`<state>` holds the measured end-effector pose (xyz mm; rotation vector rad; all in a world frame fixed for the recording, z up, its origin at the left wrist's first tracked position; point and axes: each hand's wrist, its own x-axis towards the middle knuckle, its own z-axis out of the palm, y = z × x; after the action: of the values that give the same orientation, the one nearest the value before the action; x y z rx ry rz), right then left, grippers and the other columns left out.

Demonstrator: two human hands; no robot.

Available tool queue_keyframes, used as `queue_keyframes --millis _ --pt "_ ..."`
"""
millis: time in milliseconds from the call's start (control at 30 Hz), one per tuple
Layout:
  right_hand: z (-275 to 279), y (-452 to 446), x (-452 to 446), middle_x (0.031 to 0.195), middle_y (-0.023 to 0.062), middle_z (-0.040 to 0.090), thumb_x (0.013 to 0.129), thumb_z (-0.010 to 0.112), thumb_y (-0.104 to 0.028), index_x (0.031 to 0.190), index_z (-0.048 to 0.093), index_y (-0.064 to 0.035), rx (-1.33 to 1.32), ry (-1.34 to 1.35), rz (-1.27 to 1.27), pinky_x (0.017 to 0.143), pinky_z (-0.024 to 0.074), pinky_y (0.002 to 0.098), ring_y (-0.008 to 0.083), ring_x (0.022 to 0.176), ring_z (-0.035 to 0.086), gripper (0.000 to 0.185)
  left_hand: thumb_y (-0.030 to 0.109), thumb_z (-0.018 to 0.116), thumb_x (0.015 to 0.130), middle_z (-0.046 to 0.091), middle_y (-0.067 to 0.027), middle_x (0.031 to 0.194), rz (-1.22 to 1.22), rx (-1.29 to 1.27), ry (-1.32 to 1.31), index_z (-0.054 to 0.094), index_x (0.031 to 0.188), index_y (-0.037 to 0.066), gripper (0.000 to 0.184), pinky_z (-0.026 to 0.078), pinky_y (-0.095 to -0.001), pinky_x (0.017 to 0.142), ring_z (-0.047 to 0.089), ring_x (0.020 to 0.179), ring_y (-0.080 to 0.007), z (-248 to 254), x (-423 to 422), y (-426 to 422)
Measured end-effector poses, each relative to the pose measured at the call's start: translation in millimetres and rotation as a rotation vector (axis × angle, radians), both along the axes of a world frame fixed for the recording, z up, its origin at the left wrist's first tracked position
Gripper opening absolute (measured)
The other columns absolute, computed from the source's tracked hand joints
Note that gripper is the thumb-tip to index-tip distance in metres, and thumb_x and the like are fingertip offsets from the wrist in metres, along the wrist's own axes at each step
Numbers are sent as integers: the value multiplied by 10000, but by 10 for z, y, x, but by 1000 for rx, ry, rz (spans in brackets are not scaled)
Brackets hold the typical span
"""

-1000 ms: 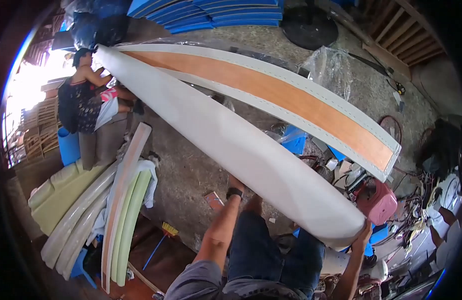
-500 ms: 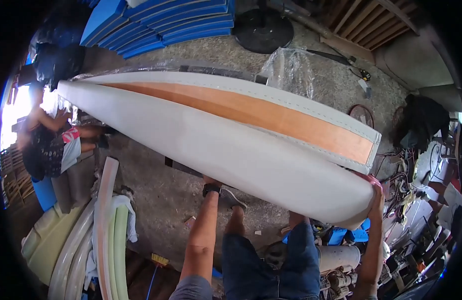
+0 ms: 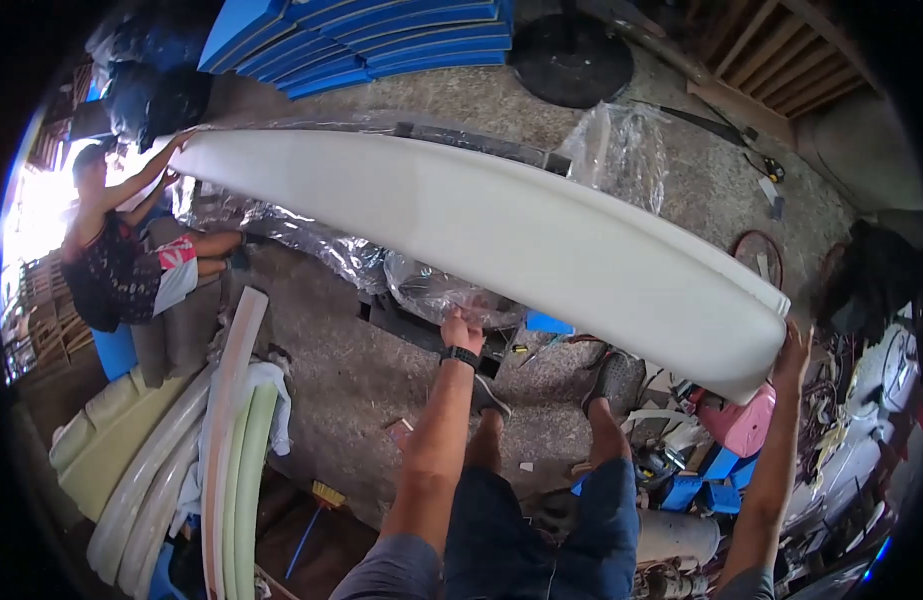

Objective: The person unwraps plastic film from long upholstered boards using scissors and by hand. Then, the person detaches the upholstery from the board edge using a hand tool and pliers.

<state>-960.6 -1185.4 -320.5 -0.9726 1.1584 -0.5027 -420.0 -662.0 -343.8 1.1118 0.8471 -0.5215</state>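
Observation:
A long white padded panel [image 3: 462, 220] slants across the view, its smooth face toward me and a second white edge showing behind it. My right hand [image 3: 794, 352] grips its near right end. My left hand [image 3: 464, 328] is below the panel's lower edge, apart from it, with curled fingers against crumpled clear plastic sheeting [image 3: 422, 290]; whether it holds the plastic is hard to see. At the far left end a co-worker [image 3: 122, 230] has both hands on the panel's tip.
Stacked blue panels [image 3: 372, 45] and a round black base [image 3: 572, 60] stand at the back. Curved padded strips [image 3: 232, 450] lean at lower left, near a broom [image 3: 327, 495]. A pink object [image 3: 742, 420], tools and cords crowd the right.
The panel has turned over, hiding its orange strip. My left hand has come into view from behind it. The co-worker's hands have risen to the tip, and plastic below is now uncovered.

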Motion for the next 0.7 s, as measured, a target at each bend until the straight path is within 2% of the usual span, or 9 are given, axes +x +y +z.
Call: queue_keyframes --millis 67,133,400,467,500,600,633,667,700 --pt "86 -65 60 1411 123 545 968 437 -636 1449 482 -117 394 -328 -90 1168 287 504 254 1333 477 709 134 562 949 584 -22 832 172 -26 76 576 900 107 58 460 -252 581 568 692 -152 60 -97 -122" --pt "-101 140 156 1483 130 468 961 421 -664 1512 388 -118 465 7 -127 1176 265 509 291 1376 420 777 126 549 942 544 -4 771 151 -121 25 577 925 112 35 403 -215 501 536 643 -115 30 -221 -65" --pt "155 542 108 1553 118 345 981 388 -653 1558 259 -124 241 172 -43 1182 254 476 285 1414 354 793 251 523 999 511 50 752 -132 45 2 561 899 135 158 316 -207 457 433 555 -68 729 -129 -489" --pt "516 571 172 1571 115 315 986 379 -650 1569 227 -125 139 190 -49 1183 251 468 283 1423 338 799 188 471 993 620 -39 933 -371 -159 -158 568 940 122 128 487 -267 572 594 722 -127 405 -107 209" --pt "689 561 214 1579 113 299 989 375 -648 1575 210 -126 88 200 -53 1184 249 464 282 1428 330 802 180 485 982 622 -53 970 -594 130 -347 580 999 116 116 502 -306 598 600 743 -151 -14 -198 802" --pt "1075 536 381 1606 109 253 996 363 -644 1592 162 -128 -37 223 -66 1186 245 452 280 1442 305 813 158 532 971 618 -64 991 -1376 883 -638 598 1208 90 255 517 -395 676 605 811 -189 747 -507 1705" --pt "1174 546 447 1615 107 238 999 358 -642 1598 146 -129 -73 229 -71 1187 243 448 279 1447 296 817 166 537 983 619 -64 994 -1582 1139 -480 605 1212 82 253 512 -389 674 606 816 -191 1141 -539 1765" --pt "1202 571 428 1612 107 244 1002 358 -636 1597 153 -130 -120 261 -55 1186 244 448 280 1445 300 807 191 544 994 620 -68 972 -954 853 -60 624 1155 77 213 507 -380 663 610 810 -192 1452 -600 1725" --pt "1236 597 413 1609 107 251 1005 357 -629 1595 161 -131 -167 294 -40 1185 244 449 282 1443 303 796 203 548 999 620 -70 960 -652 657 139 633 1127 75 201 504 -375 658 612 807 -193 1545 -695 1801"
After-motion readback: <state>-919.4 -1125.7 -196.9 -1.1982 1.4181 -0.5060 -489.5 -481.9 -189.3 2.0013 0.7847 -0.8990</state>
